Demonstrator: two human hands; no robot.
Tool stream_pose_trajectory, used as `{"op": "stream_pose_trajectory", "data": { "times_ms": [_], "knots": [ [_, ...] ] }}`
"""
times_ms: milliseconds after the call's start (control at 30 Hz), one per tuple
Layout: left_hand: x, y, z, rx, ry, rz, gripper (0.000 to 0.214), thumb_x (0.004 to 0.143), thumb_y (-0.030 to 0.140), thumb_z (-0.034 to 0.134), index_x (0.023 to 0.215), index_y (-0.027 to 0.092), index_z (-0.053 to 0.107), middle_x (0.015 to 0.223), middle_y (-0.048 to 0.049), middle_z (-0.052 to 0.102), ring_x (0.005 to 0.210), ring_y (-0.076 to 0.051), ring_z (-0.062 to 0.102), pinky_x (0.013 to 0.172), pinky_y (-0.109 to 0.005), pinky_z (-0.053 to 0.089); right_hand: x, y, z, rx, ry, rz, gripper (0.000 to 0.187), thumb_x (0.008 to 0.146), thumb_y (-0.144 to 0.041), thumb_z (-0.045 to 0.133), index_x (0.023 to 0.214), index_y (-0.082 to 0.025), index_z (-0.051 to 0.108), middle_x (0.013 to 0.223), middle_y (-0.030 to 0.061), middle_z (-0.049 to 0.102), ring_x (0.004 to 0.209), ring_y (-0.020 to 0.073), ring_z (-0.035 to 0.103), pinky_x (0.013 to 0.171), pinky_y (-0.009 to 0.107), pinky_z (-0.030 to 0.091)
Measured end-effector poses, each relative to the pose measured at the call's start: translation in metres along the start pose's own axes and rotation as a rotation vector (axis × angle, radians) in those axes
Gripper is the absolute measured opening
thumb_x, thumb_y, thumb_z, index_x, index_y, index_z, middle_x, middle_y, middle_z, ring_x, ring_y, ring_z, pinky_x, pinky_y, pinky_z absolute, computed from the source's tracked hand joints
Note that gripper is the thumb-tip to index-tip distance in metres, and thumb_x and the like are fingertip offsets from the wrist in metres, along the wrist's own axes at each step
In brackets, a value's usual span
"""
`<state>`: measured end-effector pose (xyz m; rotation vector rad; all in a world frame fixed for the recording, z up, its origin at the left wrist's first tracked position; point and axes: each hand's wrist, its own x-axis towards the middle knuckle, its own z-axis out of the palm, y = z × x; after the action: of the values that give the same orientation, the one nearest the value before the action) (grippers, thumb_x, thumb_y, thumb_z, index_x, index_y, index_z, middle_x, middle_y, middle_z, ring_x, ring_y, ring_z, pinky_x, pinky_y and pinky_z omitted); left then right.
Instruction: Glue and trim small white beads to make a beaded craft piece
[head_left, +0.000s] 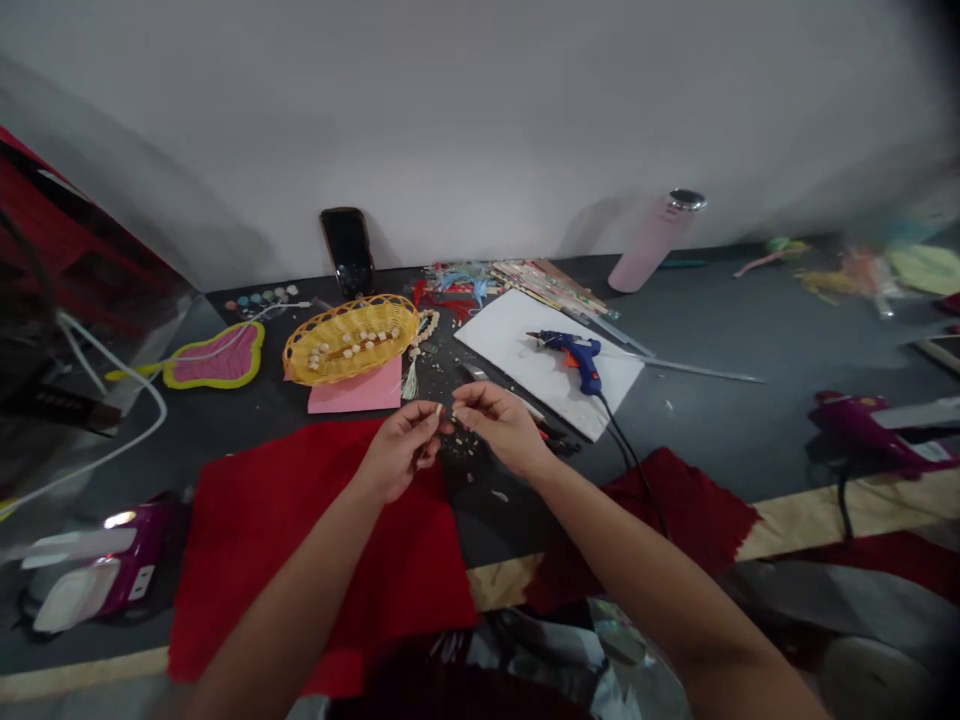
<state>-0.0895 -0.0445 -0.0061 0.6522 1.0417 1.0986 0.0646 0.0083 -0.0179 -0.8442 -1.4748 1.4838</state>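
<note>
My left hand point(401, 448) is raised over the dark table, its fingers pinched on a small pale bead point(439, 409). My right hand point(499, 420) is close beside it, fingers pinched too, holding something thin that I cannot make out. Both hands hover just past the far edge of a red cloth point(300, 540). Small crumbs and loose beads point(469, 448) lie on the table under them. A yellow woven basket point(300, 350) with several pale beads in it stands behind the left hand on a pink sheet point(360, 392).
A blue glue gun point(574, 355) lies on a white board point(510, 335), its cord running toward me. A bead string with a tassel point(416, 350), a phone point(349, 250), a pink bottle point(652, 245), purple tools point(862, 425) and a second red cloth point(690, 510) surround the spot.
</note>
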Motion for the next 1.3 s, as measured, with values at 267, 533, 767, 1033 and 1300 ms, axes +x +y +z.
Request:
{"op": "stream_pose_trajectory", "data": {
  "times_ms": [267, 533, 767, 1033, 1300],
  "knots": [
    [0.000, -0.010, -0.003, 0.067, -0.014, -0.048, 0.025, 0.077, 0.037, 0.061, 0.089, 0.016, 0.058, 0.078, -0.0037, 0.061, 0.046, -0.003, 0.038, 0.039, -0.014, 0.018, -0.004, 0.009, -0.001, -0.158, -0.017, -0.035, 0.016, 0.080, -0.026, 0.059, 0.095, -0.021, 0.059, 0.085, 0.0023, 0.062, 0.078, 0.0141, 0.059, 0.071, 0.028, 0.049],
    [-0.007, -0.010, -0.003, 0.193, 0.016, 0.027, 0.027, 0.073, 0.040, 0.064, 0.081, 0.015, 0.059, 0.069, -0.0022, 0.062, 0.042, -0.003, 0.035, 0.040, -0.017, 0.024, -0.010, 0.005, 0.004, -0.228, -0.049, -0.095, 0.013, 0.081, -0.029, 0.060, 0.092, -0.022, 0.061, 0.083, 0.0015, 0.062, 0.076, 0.0137, 0.059, 0.068, 0.027, 0.048],
    [-0.008, -0.008, -0.004, 0.254, -0.017, 0.070, 0.025, 0.074, 0.039, 0.064, 0.079, 0.015, 0.060, 0.065, -0.0013, 0.061, 0.044, -0.004, 0.037, 0.043, -0.017, 0.028, -0.012, 0.000, -0.002, -0.299, -0.152, -0.129, 0.015, 0.084, -0.030, 0.055, 0.097, -0.022, 0.060, 0.087, 0.0031, 0.063, 0.078, 0.0144, 0.059, 0.069, 0.028, 0.048],
    [-0.006, -0.012, -0.006, 0.213, -0.016, 0.032, 0.029, 0.072, 0.039, 0.064, 0.088, 0.014, 0.063, 0.069, -0.0033, 0.063, 0.042, -0.003, 0.035, 0.041, -0.018, 0.025, -0.008, -0.002, -0.005, -0.452, -0.103, -0.232, 0.013, 0.087, -0.027, 0.050, 0.088, -0.021, 0.062, 0.082, 0.0038, 0.064, 0.077, 0.0155, 0.059, 0.073, 0.029, 0.046],
    [-0.006, -0.010, -0.004, 0.174, 0.008, 0.035, 0.033, 0.073, 0.038, 0.064, 0.096, 0.016, 0.057, 0.072, -0.0039, 0.066, 0.042, -0.003, 0.037, 0.041, -0.017, 0.026, -0.010, -0.001, -0.002, -0.665, -0.082, -0.413, 0.009, 0.085, -0.023, 0.052, 0.085, -0.022, 0.060, 0.086, 0.0054, 0.064, 0.085, 0.0176, 0.058, 0.079, 0.032, 0.046]
  ]
}}
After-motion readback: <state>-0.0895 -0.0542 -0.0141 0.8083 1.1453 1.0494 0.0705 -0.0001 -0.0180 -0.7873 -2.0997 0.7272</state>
